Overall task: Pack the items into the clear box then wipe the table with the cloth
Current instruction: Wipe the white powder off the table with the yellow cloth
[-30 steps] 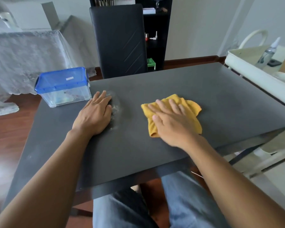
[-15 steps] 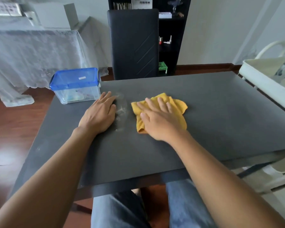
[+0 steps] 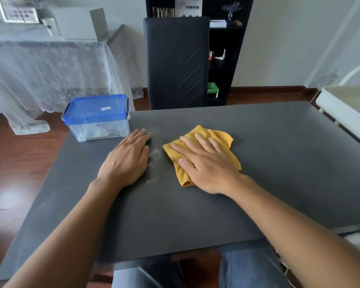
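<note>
The clear box point(image 3: 96, 126) with its blue lid closed stands at the far left corner of the dark table point(image 3: 279, 163); a few items show faintly through its wall. A yellow cloth point(image 3: 218, 138) lies on the table near the middle. My right hand point(image 3: 206, 163) presses flat on the cloth, fingers spread. My left hand point(image 3: 127, 161) rests flat on the bare table just left of it, holding nothing. A whitish dusty smear point(image 3: 155, 154) lies between the two hands.
A black high-backed chair point(image 3: 177, 63) stands behind the table's far edge. A white tray-like cart point(image 3: 341, 109) sits off the right side. A lace-covered table point(image 3: 46, 65) is at the back left, a dark shelf point(image 3: 222, 48) behind the chair.
My right hand has slid the cloth leftward, closer to my left hand and the dusty smear. The left hand stays put. The camera view has shifted right and up.
</note>
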